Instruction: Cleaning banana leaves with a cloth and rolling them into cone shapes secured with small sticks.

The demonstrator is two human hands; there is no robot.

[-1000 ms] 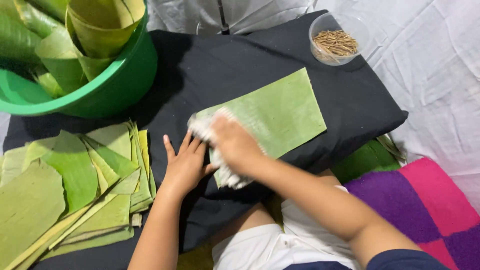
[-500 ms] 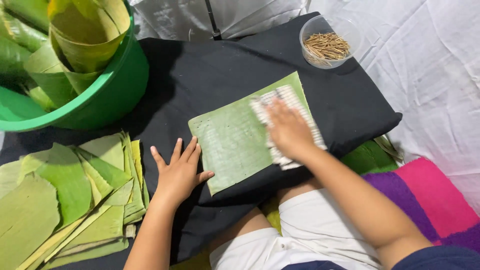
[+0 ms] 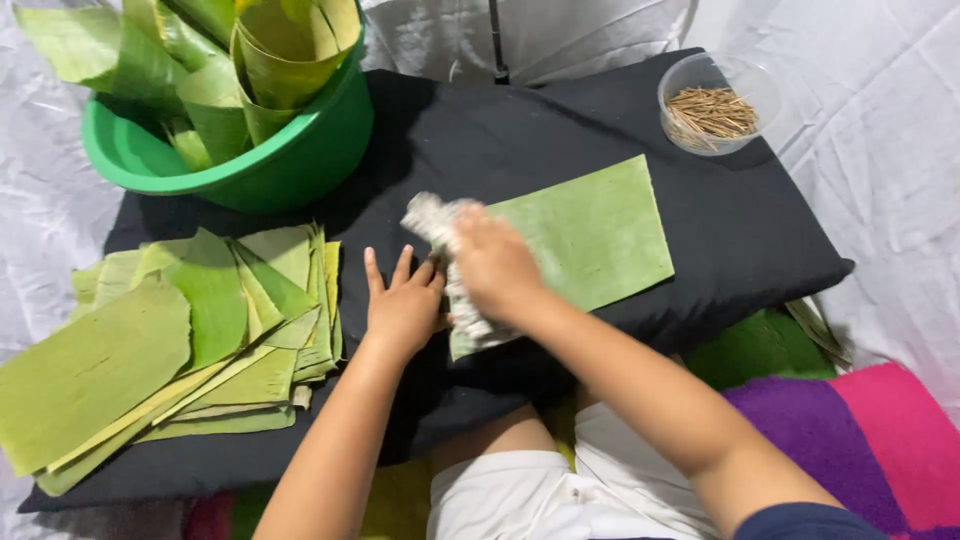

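A rectangular green banana leaf piece lies flat on a black cloth-covered surface. My right hand presses a crumpled white cloth onto the leaf's left end. My left hand rests flat, fingers spread, on the black cloth right beside the leaf's left edge, touching the right hand.
A stack of cut leaf pieces lies at the left. A green plastic basin holding rolled leaves stands at the back left. A clear round container of thin brown sticks sits at the back right. White sheeting surrounds the surface; a purple and pink mat lies at the lower right.
My right hand has swept the white cloth from the leaf's right end back to its left end. The left hand stays flat beside the leaf.
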